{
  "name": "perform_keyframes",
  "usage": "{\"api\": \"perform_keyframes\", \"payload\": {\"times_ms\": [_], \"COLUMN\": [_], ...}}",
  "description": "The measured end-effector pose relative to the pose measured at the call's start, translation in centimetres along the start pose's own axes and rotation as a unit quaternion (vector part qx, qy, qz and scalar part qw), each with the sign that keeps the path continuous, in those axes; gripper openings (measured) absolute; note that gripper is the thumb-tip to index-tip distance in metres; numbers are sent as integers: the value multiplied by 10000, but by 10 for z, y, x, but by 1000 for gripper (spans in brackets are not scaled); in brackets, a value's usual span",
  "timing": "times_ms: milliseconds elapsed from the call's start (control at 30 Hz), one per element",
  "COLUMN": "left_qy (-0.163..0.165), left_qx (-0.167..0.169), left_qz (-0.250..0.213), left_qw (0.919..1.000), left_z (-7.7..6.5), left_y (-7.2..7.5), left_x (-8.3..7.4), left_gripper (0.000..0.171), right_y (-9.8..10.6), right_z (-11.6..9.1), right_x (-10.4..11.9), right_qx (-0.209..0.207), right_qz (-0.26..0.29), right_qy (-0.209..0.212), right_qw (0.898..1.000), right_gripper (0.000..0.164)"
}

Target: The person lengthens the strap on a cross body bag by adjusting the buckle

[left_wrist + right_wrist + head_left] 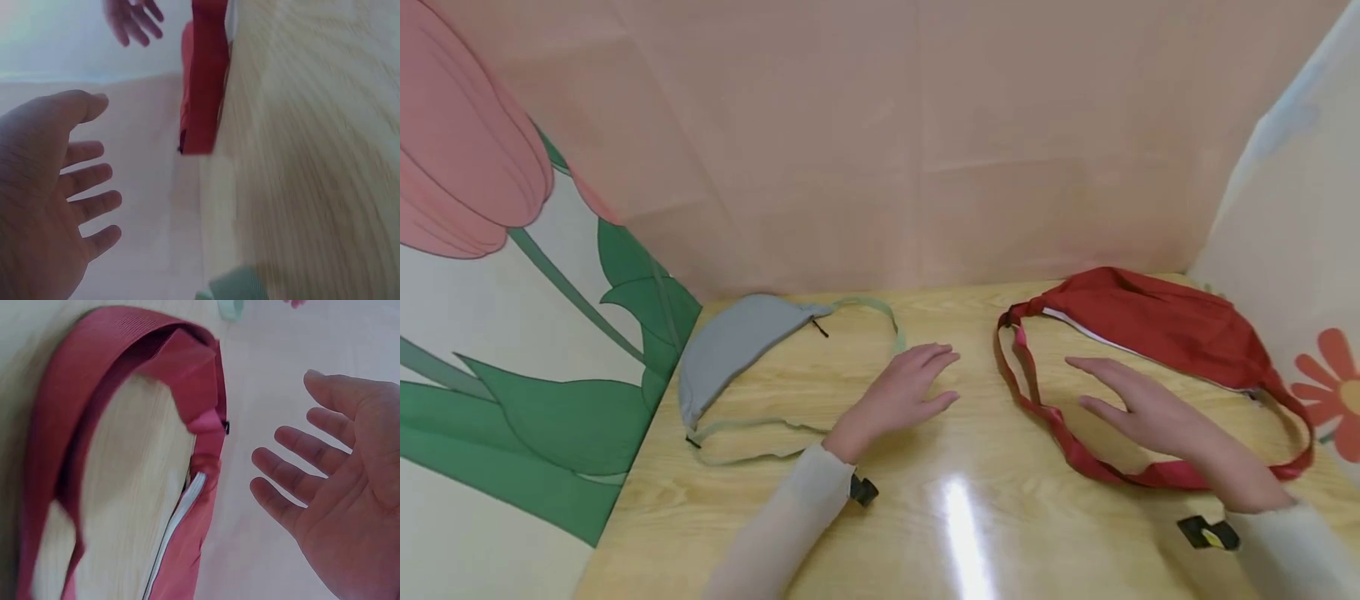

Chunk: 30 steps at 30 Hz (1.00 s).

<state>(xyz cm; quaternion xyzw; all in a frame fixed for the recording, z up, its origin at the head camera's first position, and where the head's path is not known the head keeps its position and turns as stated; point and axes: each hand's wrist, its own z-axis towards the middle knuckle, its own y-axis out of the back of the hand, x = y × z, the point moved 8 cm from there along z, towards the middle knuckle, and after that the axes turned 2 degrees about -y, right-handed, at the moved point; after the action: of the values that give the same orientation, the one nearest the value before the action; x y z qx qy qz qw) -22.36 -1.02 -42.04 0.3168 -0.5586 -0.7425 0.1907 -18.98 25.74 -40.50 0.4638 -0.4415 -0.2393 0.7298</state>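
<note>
wooden table (pixel 1037 533) | curved grey bag (pixel 737 346), greenish strap (pixel 865 302) | red bag (pixel 1157 325), white edging (pixel 181 503)

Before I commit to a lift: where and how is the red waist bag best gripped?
Probably grip the red waist bag mid-body, the right hand coming from the near side: the white zipper runs along that long edge, while the red strap loops loosely and would likely just trail.

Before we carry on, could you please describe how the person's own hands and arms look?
The left hand and right hand are bare, with no gloves or rings showing. The left sleeve and right sleeve are plain off-white. A small black piece shows by the left cuff; another, with a yellow patch, by the right.
</note>
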Motion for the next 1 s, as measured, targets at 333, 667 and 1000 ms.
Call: {"api": "perform_keyframes", "payload": {"times_ms": [333,667,1000], "left_qy": [-714,-1216,-1447], "left_qx": [506,1047,1654], "left_qz": [302,755,1296], "left_qw": [9957,9841,9669], "left_z": [41,61,76], "left_y": [-29,-58,-85], "left_x": [-44,-85,-117], "left_gripper": [59,59,63], "right_y": [10,8,0], "right_z": [-36,-69,-106], "right_x": [-28,-51,-62], "right_qx": [-184,-188,-388], "right_qz": [-155,-310,-233], "right_qy": [-313,-534,-664], "right_qw": [9992,9979,9968], "right_gripper": [57,52,55]}}
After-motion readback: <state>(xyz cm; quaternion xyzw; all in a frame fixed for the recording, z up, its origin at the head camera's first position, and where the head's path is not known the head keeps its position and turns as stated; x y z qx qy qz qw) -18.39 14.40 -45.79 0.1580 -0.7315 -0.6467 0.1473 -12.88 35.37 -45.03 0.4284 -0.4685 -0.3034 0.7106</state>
